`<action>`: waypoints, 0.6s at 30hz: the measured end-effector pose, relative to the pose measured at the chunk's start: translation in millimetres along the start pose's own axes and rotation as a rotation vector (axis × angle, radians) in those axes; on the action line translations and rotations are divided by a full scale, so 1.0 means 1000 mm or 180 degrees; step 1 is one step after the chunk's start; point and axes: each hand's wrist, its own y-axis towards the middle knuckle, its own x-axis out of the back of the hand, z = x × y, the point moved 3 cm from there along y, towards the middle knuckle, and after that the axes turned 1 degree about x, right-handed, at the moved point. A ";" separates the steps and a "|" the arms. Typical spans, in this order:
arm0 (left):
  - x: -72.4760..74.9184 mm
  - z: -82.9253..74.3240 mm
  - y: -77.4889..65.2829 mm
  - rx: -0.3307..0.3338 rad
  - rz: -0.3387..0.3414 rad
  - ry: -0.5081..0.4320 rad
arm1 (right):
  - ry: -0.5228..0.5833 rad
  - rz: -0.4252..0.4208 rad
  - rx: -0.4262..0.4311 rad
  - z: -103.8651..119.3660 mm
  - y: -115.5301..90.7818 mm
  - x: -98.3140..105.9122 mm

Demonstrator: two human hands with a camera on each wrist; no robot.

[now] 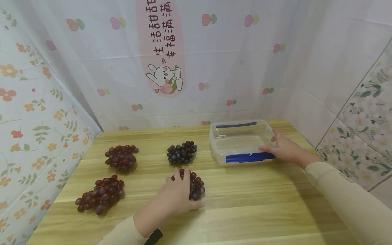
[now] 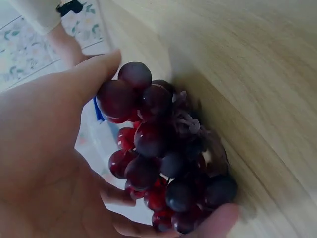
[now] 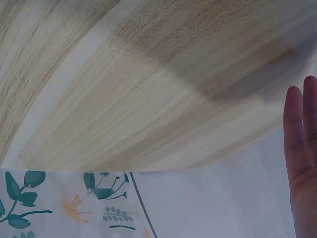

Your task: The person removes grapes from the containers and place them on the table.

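My left hand (image 1: 176,195) reaches over a bunch of dark red grapes (image 1: 197,187) near the table's middle. Its thumb and fingers curl around the sides of this bunch, as the left wrist view shows up close. On the right, my right hand (image 1: 283,146) holds the right end of a clear plastic container (image 1: 218,153) with blue side clips, its thumb over the rim and fingers along the outer wall. The container has no lid on it and stands upright. In the right wrist view, two straight fingers (image 3: 298,134) show at the edge; the container lies outside that view.
A bunch of blue-black grapes (image 1: 182,152) lies just behind my left hand. Two red bunches, a rear one (image 1: 121,157) and a front one (image 1: 102,194), lie at the left of the wooden table (image 1: 245,204). Patterned curtains (image 1: 239,68) hang behind and beside it.
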 end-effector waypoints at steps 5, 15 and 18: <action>-0.002 -0.004 0.008 -0.0044 0.0022 0.0113 | 0.0008 -0.0010 0.0024 0.000 -0.002 0.000; 0.006 0.006 0.011 -0.0045 0.0291 -0.0187 | 0.0019 -0.0042 0.0036 -0.002 -0.001 -0.001; 0.008 0.005 0.005 0.0032 0.0282 -0.0094 | 0.0005 -0.0033 0.0022 -0.002 0.000 -0.002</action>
